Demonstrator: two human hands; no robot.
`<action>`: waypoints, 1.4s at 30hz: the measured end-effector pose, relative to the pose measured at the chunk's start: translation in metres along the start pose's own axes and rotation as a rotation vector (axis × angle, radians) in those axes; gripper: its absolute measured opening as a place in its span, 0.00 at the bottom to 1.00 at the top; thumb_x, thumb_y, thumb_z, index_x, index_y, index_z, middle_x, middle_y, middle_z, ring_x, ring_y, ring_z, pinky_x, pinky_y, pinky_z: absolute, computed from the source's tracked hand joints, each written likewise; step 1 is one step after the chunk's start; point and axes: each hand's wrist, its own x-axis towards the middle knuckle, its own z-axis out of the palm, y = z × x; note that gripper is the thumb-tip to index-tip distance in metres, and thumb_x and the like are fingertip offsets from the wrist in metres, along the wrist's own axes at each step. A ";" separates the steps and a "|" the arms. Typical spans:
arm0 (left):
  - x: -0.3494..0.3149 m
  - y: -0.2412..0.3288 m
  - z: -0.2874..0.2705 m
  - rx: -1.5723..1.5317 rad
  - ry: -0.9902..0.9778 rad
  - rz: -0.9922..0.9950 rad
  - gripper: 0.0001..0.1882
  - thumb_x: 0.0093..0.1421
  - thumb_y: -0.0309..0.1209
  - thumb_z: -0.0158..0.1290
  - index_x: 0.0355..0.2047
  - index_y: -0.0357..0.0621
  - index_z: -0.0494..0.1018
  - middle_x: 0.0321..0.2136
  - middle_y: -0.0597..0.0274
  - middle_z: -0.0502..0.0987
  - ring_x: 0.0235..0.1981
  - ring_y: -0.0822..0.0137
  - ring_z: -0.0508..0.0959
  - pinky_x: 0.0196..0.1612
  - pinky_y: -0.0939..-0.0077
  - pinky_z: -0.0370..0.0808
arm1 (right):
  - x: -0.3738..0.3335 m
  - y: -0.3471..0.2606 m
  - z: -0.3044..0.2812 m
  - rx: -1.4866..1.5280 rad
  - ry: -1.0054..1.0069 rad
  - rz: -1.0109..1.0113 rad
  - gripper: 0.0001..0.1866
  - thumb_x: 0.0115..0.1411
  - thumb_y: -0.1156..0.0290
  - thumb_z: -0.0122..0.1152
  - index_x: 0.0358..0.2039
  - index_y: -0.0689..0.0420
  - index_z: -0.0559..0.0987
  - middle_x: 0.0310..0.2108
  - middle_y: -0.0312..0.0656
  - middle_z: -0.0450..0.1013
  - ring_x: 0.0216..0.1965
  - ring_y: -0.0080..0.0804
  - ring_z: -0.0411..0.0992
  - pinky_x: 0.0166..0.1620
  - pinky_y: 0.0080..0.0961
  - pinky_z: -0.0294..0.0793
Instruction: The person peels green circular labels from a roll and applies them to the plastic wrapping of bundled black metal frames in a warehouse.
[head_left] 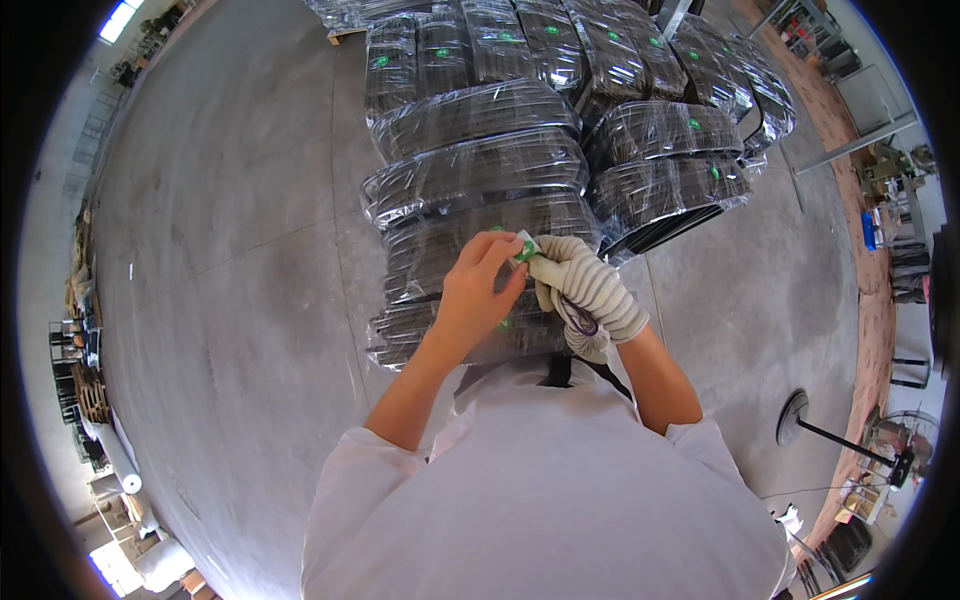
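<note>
My left hand (pixel 474 295) is bare, its thumb and fingers pinching at a small green and white sticker (pixel 527 250). On my right hand (pixel 585 283) is a cream glove with grey stripes; its fingertips close on the sticker's other side. Below that palm hangs what looks like a loose glove (pixel 590 343), with a dark purple edge near it. Both hands are above a plastic-wrapped black bundle (pixel 430 250) at the near end of a stack. A green sticker shows on the wrap under my left wrist, partly hidden.
More wrapped black bundles (pixel 475 145) lie beyond, many with green stickers; others (pixel 665 185) sit to the right. Grey concrete floor (pixel 230 270) spreads to the left. A stand fan (pixel 900 440) with a round base is at the right, near shelving and goods along the wall.
</note>
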 end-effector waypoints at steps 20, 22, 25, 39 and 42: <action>0.046 -0.044 -0.019 0.026 0.010 0.047 0.11 0.48 0.19 0.54 0.35 0.37 0.72 0.33 0.58 0.74 0.35 0.63 0.75 0.37 0.75 0.71 | 0.066 -0.027 -0.004 -0.094 -0.088 0.006 0.11 0.54 0.63 0.54 0.26 0.60 0.74 0.12 0.39 0.69 0.12 0.24 0.67 0.18 0.18 0.63; 0.047 -0.050 -0.018 0.081 0.027 0.089 0.10 0.48 0.19 0.54 0.34 0.37 0.72 0.32 0.58 0.74 0.34 0.62 0.75 0.36 0.75 0.71 | 0.070 -0.027 -0.005 -0.074 -0.100 0.011 0.11 0.54 0.63 0.54 0.27 0.60 0.74 0.12 0.38 0.69 0.12 0.23 0.67 0.18 0.18 0.63; 0.053 -0.063 -0.017 0.007 0.047 0.017 0.08 0.49 0.20 0.53 0.32 0.37 0.73 0.31 0.58 0.74 0.32 0.61 0.75 0.34 0.76 0.71 | 0.075 -0.033 -0.005 -0.102 -0.102 0.016 0.12 0.53 0.62 0.55 0.27 0.60 0.74 0.12 0.37 0.68 0.12 0.23 0.67 0.17 0.18 0.62; 0.084 -0.116 0.008 0.636 -0.027 0.206 0.10 0.50 0.27 0.52 0.34 0.39 0.71 0.36 0.59 0.71 0.39 0.57 0.70 0.45 0.66 0.66 | 0.095 -0.024 -0.056 -0.006 0.255 -0.043 0.11 0.54 0.64 0.55 0.27 0.60 0.75 0.12 0.38 0.68 0.11 0.20 0.62 0.16 0.17 0.59; 0.065 -0.100 0.005 0.575 -0.057 0.169 0.14 0.51 0.28 0.53 0.39 0.40 0.70 0.42 0.58 0.70 0.44 0.57 0.70 0.47 0.69 0.66 | 0.092 -0.026 -0.059 0.067 0.247 -0.023 0.11 0.53 0.64 0.56 0.27 0.60 0.75 0.12 0.37 0.67 0.11 0.19 0.62 0.16 0.17 0.60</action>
